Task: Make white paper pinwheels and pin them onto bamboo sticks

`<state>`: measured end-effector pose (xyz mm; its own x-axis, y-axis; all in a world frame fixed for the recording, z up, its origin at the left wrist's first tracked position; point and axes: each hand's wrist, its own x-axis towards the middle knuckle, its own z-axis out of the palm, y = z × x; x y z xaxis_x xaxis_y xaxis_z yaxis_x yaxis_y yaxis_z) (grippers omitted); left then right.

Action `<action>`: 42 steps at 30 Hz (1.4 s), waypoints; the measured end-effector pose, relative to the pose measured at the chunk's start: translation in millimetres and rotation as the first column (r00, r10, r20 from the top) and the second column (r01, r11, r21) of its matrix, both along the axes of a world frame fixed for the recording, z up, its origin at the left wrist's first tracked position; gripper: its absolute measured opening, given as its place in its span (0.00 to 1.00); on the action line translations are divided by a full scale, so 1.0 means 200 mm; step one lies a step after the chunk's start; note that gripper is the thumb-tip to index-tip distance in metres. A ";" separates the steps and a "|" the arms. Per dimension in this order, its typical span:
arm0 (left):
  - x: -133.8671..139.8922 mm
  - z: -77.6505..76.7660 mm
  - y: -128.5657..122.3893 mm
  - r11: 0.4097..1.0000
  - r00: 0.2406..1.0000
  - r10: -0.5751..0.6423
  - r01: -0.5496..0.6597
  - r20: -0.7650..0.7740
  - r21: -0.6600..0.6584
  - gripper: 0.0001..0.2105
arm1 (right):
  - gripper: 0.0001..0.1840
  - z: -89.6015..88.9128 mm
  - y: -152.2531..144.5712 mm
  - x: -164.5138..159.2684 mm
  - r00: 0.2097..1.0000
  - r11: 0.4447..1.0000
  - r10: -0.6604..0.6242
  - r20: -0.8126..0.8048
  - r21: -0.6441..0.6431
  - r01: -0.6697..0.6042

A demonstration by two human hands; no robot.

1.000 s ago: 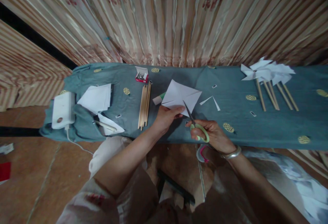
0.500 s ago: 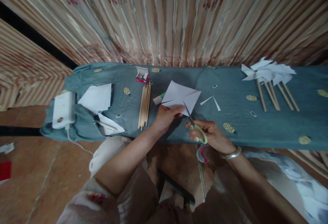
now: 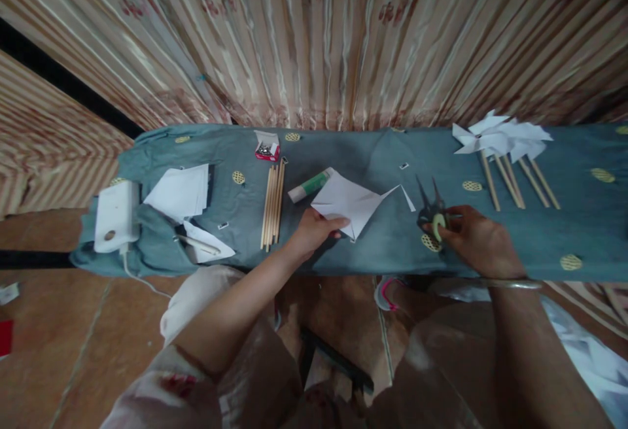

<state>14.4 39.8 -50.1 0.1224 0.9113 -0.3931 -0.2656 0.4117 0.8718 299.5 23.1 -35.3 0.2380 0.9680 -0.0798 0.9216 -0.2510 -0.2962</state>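
Note:
Between the thumb and fingers of my left hand [image 3: 316, 231] is a white square of paper [image 3: 350, 200], cut in from its corners and held a little above the cloth. My right hand [image 3: 483, 239] is off to the right, its fingers around the green handles of a pair of scissors [image 3: 432, 210], whose blades are spread and point away from me. Thin paper scraps [image 3: 408, 199] lie between the sheet and the scissors. A glue stick [image 3: 310, 186] with a green label rests just behind the sheet, partly covered by it.
Wooden sticks [image 3: 272, 206] lie side by side left of centre, below a small red box [image 3: 267, 148] of metal pins. Paper sheets [image 3: 179, 190], a pen [image 3: 199, 244] and a white power adapter [image 3: 116, 216] are at left. Finished paper pinwheels [image 3: 510, 138] lie at far right.
My right hand has carried the scissors away from the paper to the right, and their blades have spread. The paper has tilted and dropped slightly in my left hand, showing more of the glue stick.

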 end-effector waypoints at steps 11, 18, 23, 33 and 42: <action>-0.05 -0.03 0.01 0.967 0.933 -0.160 0.213 -0.322 0.137 0.11 | 0.24 -0.03 0.03 -0.05 0.910 0.994 0.106 0.401 -0.027 -0.104; -0.31 0.06 0.10 0.839 0.630 0.274 0.213 -0.727 0.501 0.04 | 0.27 -0.02 0.05 -0.06 0.952 0.998 0.065 0.300 0.000 -0.068; -0.35 -0.02 0.16 0.794 0.339 0.281 0.443 -0.898 0.416 0.15 | 0.28 -0.02 0.06 -0.10 0.958 0.986 0.045 0.282 0.141 -0.088; -0.28 -0.02 0.23 0.874 0.539 0.222 0.259 -0.812 0.411 0.09 | 0.23 0.01 0.06 -0.36 0.969 0.926 0.226 -0.101 0.330 -0.182; -0.08 0.08 0.07 0.988 0.994 -0.108 0.106 0.017 0.112 0.18 | 0.24 0.02 0.07 -0.67 0.096 0.998 0.033 -0.995 0.026 -0.065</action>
<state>-2.5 53.2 -33.4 0.2294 0.9301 -0.2867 -0.2453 0.3403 0.9078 164.9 37.2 -30.8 -0.1192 0.9684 -0.2190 -0.1897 -0.2387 -0.9524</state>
